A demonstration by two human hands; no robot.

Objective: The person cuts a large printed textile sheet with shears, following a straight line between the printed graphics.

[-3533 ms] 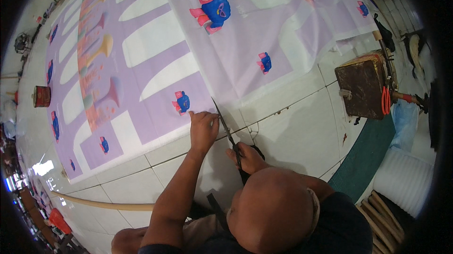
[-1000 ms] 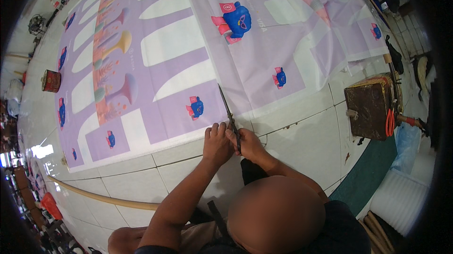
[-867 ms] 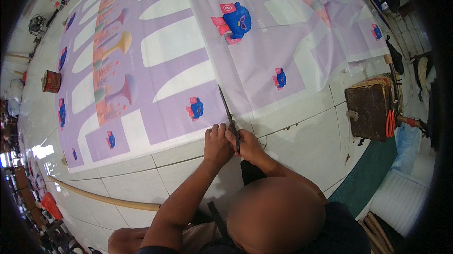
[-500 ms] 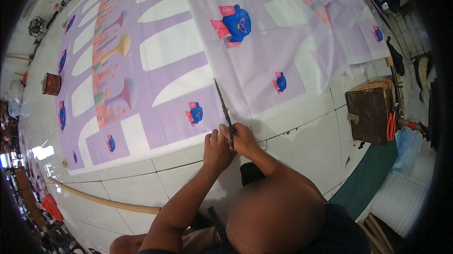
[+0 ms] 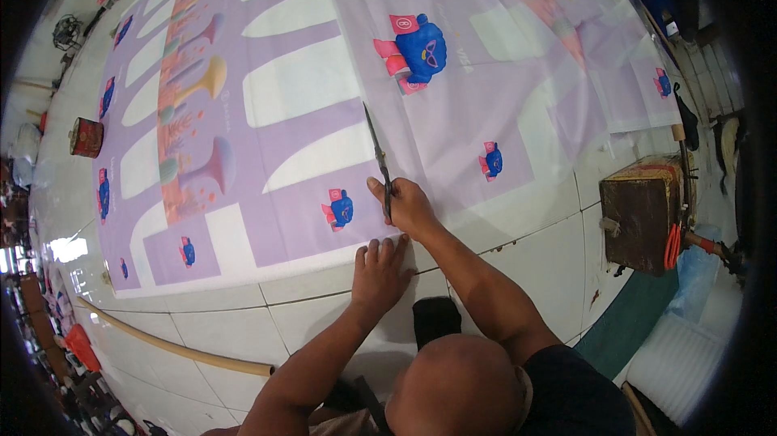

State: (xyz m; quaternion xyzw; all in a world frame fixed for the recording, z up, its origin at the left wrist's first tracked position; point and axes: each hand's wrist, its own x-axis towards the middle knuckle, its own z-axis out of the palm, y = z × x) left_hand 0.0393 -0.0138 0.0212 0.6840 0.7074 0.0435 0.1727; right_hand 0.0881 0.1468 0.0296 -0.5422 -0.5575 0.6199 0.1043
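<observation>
My right hand (image 5: 409, 208) grips a pair of dark scissors (image 5: 379, 148), their blades pointing away from me along the line between two printed sheets. To their left, a lilac fabric sheet (image 5: 279, 233) with white tapered shapes and small blue-and-pink characters lies flat. On the right is a wrinkled lilac fabric piece (image 5: 477, 112), partly folded, with a larger blue character. My left hand (image 5: 380, 278) lies at the near edge of the fabric, just below the scissors, fingers stretched forward, palm down. Whether the blades are parted is too fine to tell.
White floor tiles (image 5: 526, 254) lie under the fabric. A reddish can (image 5: 86, 138) rests at its left edge. At the right stands a worn brown box (image 5: 639, 221) with orange-handled scissors (image 5: 672, 246) against it. A long tan pole (image 5: 178, 347) lies at the lower left.
My right hand has moved forward with the scissors, their tips now farther up the fabric. My left hand has separated from the right and moved slightly back to the near edge.
</observation>
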